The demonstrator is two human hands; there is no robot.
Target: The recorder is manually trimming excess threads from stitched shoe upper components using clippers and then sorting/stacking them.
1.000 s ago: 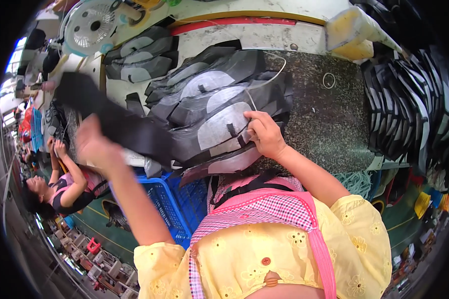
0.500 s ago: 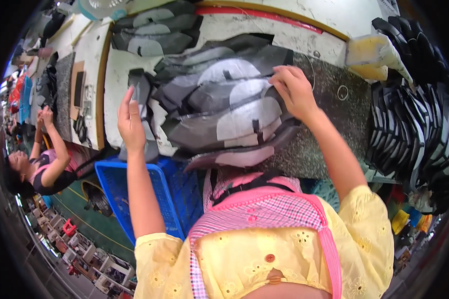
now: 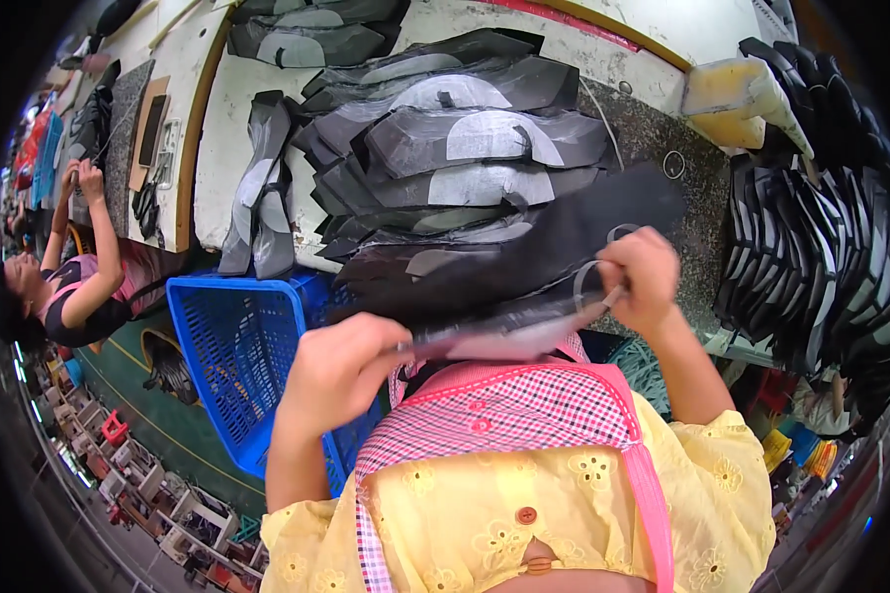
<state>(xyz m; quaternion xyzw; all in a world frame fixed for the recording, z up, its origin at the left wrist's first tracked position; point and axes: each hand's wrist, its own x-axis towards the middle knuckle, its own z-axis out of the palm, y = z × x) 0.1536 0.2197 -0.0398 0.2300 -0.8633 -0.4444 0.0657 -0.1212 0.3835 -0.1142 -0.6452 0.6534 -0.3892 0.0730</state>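
Note:
Close to my body, several dark curved cut panels (image 3: 554,242), black with grey and pale patches, are gathered above the table's near edge. My left hand (image 3: 341,366) pinches their left end, fingers closed. At the right end, my right hand (image 3: 645,282) is closed on the bundle's edge, slightly blurred. A thin pale band (image 3: 581,287) loops beside its fingers; whether it goes round the panels I cannot tell. Just beyond lies a pile of similar panels (image 3: 494,138) with whitish half-round patches. Two narrower grey pieces (image 3: 267,188) lie left of the pile.
A blue plastic basket (image 3: 237,366) stands below the table's left edge. Stacked dark panels (image 3: 796,257) line the right side, near a yellowish container (image 3: 727,104). A loose thin ring (image 3: 673,165) lies on the speckled surface. At the far left another person (image 3: 89,267) works at a table.
Both hands have come in toward my body. My left hand, open before, now grips the panels' left end. The right hand has left the far pile, and the near panels are tilted up.

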